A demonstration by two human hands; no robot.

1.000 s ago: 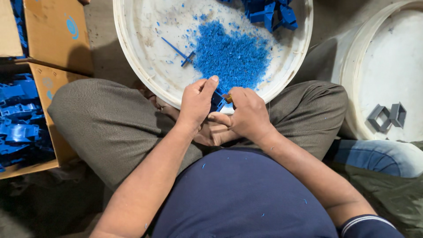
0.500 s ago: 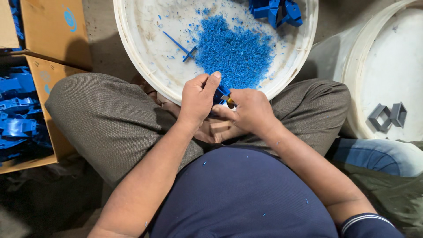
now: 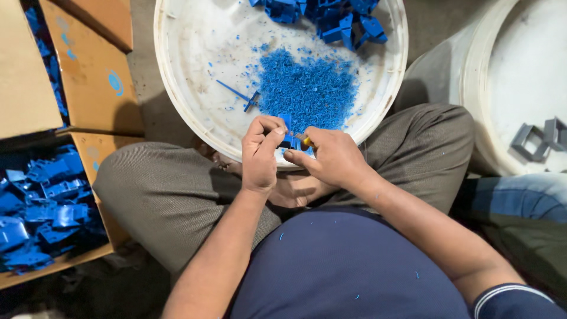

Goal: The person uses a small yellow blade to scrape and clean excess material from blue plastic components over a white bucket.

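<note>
My left hand (image 3: 260, 152) is closed around a small blue plastic part (image 3: 286, 131) at the near rim of a round white tub (image 3: 195, 88). My right hand (image 3: 328, 157) grips a small cutting tool with a yellow handle (image 3: 304, 140), its tip against the part. A heap of blue plastic shavings (image 3: 307, 88) lies in the tub just beyond my hands. More blue plastic parts (image 3: 331, 18) are piled at the tub's far side. I sit cross-legged, with the tub against my knees.
A cardboard box (image 3: 88, 88) at the left holds several blue plastic parts (image 3: 41, 207). A second white tub (image 3: 520, 77) at the right holds two grey square frames (image 3: 540, 137). A thin blue sprue (image 3: 239, 95) lies in the near tub.
The view has shifted a little. My hands have stayed together at the tub's rim, with small changes in finger position on the part and tool.
</note>
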